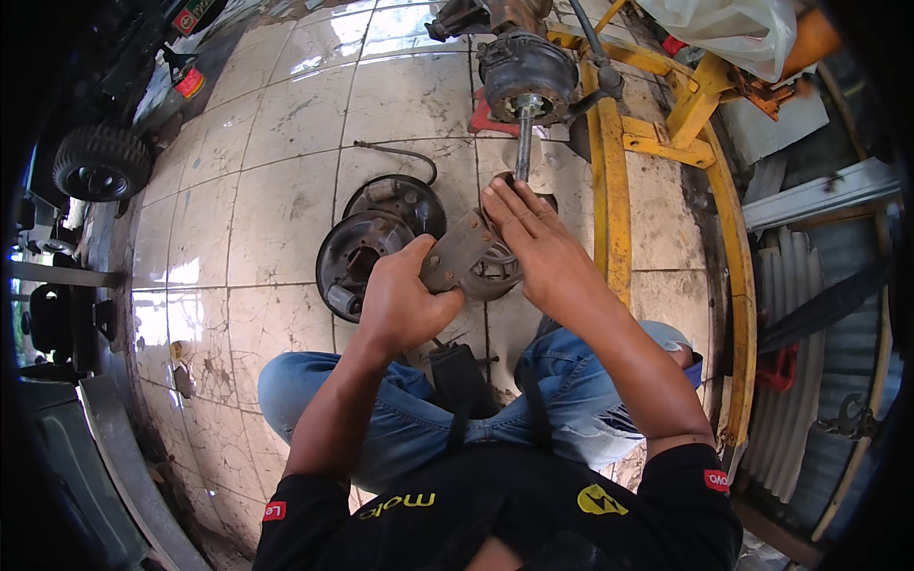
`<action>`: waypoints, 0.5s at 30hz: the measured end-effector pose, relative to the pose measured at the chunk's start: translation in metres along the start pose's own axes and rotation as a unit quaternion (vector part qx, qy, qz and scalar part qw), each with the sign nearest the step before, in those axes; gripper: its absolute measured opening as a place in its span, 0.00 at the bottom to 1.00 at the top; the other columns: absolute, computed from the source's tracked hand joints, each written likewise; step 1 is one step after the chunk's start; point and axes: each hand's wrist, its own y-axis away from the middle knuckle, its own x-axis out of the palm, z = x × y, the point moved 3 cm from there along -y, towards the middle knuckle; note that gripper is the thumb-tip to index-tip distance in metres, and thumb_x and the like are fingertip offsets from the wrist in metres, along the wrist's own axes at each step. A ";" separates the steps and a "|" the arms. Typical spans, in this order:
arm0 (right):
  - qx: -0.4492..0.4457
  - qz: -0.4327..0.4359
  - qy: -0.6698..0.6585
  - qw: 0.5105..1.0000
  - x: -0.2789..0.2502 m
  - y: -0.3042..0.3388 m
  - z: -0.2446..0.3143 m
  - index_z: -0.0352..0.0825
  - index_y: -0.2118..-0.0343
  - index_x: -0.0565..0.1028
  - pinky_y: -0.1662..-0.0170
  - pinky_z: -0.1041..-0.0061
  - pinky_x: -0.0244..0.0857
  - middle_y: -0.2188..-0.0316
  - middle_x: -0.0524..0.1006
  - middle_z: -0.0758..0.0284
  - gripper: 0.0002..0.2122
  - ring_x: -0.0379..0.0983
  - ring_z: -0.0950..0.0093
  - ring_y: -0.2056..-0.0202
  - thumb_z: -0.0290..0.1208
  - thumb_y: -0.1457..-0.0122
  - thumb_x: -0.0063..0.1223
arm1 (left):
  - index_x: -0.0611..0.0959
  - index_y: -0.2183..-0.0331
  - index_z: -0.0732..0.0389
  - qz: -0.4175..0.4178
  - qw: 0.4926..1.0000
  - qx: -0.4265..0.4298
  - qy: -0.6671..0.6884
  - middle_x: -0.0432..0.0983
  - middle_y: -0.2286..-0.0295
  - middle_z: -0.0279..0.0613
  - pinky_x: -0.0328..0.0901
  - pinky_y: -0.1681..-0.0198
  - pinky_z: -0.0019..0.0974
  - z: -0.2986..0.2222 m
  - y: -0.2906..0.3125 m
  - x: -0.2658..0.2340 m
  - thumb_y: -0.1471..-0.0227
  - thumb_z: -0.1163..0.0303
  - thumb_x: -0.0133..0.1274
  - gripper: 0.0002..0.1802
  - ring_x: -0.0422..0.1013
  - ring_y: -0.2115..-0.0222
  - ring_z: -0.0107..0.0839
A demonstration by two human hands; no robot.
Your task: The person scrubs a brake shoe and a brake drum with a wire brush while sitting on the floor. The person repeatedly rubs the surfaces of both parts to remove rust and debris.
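My left hand (405, 295) grips a curved brake shoe (459, 249) by its lower end. Rivet holes dot the shoe's worn brown-grey lining, which is tilted toward me. My right hand (536, 246) bears on the shoe's upper end, its fingers long and close together and its thumb hidden. Under the hands a round metal part (493, 274) shows partly. To the left lie two dark brake backing plates, a nearer one (345, 257) overlapping a farther one (405, 197). A thin hose (409, 152) curves from the farther plate.
Beyond my right hand, a greasy hub (528, 78) carries a steel shaft (525, 143) pointing at me. A yellow metal frame (609, 200) stands to the right, with a plastic bag (733, 33) above. At far left is a tyre (102, 163). Cracked tiles (257, 205) cover the floor.
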 end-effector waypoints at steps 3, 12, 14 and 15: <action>0.000 0.003 0.013 1.000 0.007 0.000 0.000 0.33 0.36 0.57 0.34 0.58 0.49 0.35 0.57 0.57 0.33 0.51 0.56 0.35 0.14 0.49 0.42 | 0.77 0.65 0.71 0.016 1.000 0.019 -0.013 0.76 0.74 0.59 0.68 0.66 0.40 0.000 0.001 0.001 0.68 0.71 0.56 0.22 0.75 0.71 0.54; -0.006 0.008 0.011 1.000 0.013 0.003 -0.001 0.29 0.37 0.56 0.35 0.57 0.50 0.36 0.59 0.54 0.28 0.52 0.55 0.35 0.18 0.44 0.39 | 0.77 0.62 0.71 -0.007 1.000 -0.019 0.013 0.77 0.73 0.59 0.69 0.65 0.39 0.007 0.000 -0.001 0.68 0.71 0.56 0.25 0.77 0.71 0.49; -0.008 0.000 0.018 1.000 0.016 0.002 -0.004 0.28 0.38 0.57 0.35 0.57 0.50 0.37 0.59 0.53 0.28 0.53 0.54 0.36 0.17 0.44 0.39 | 0.76 0.62 0.73 0.039 0.999 0.013 -0.021 0.78 0.71 0.59 0.69 0.64 0.38 0.010 -0.001 0.001 0.67 0.71 0.56 0.25 0.77 0.70 0.46; -0.010 -0.003 0.027 1.000 0.016 -0.002 -0.009 0.28 0.38 0.57 0.35 0.57 0.50 0.37 0.59 0.52 0.28 0.53 0.54 0.36 0.17 0.45 0.40 | 0.76 0.62 0.75 0.064 0.997 0.031 -0.038 0.79 0.71 0.58 0.69 0.64 0.38 0.012 -0.002 0.004 0.67 0.72 0.56 0.26 0.77 0.70 0.44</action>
